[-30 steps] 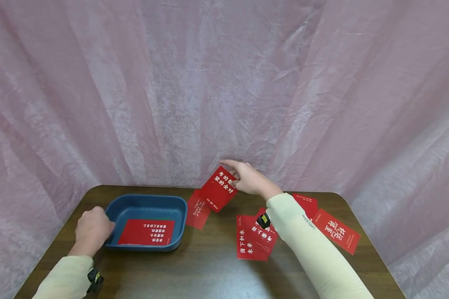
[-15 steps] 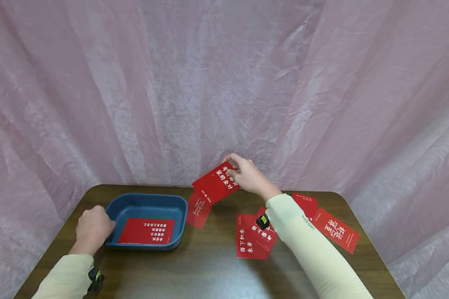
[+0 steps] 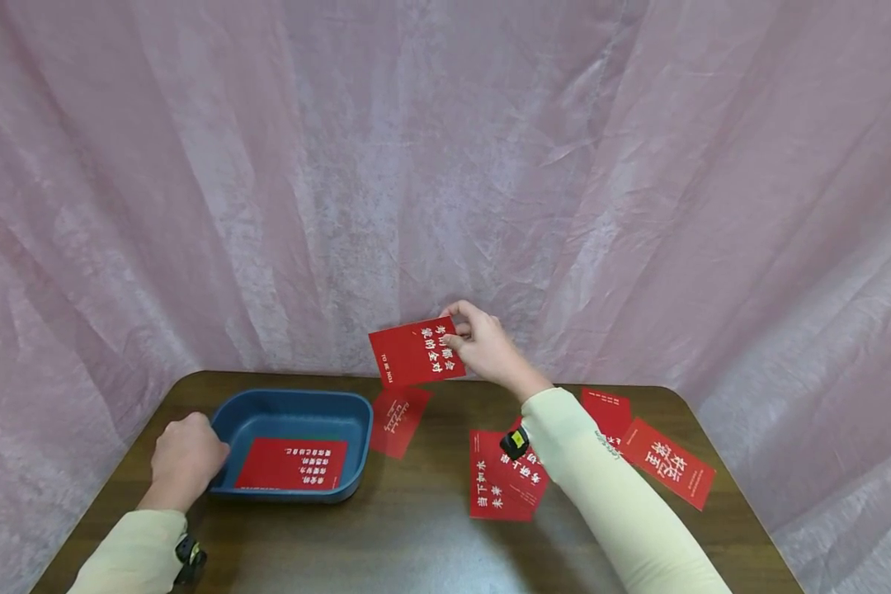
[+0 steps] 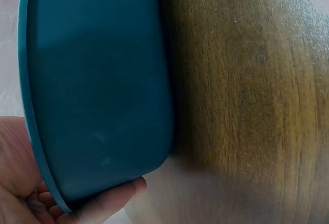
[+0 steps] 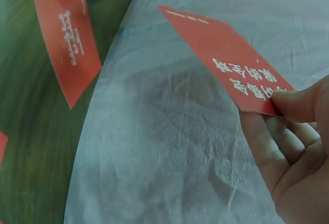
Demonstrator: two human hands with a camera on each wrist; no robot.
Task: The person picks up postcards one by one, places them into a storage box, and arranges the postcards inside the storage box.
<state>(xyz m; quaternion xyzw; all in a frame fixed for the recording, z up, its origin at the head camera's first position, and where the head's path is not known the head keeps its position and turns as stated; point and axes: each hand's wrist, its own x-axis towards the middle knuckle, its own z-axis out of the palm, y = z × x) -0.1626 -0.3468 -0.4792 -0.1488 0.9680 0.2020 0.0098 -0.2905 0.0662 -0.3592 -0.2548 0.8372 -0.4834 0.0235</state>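
Card (image 3: 410, 353) turned, pinched in right hand (image 3: 486, 342)

A tray (image 3: 297, 417) left on the table (image 3: 341, 553), a curtain (image 3: 445, 165) behind
One card (image 3: 293, 464) lies in the tray, the left hand (image 3: 188, 452) at the tray's left side. Just right of it lies a second card (image 3: 399, 421), its far end, in the head view, behind a raised card (image 3: 410, 355) in the right hand (image 3: 486, 346). Farther right and nearer lie two overlapping cards (image 3: 505, 477); at the right end, another pair (image 3: 671, 464), one behind and left of the other.
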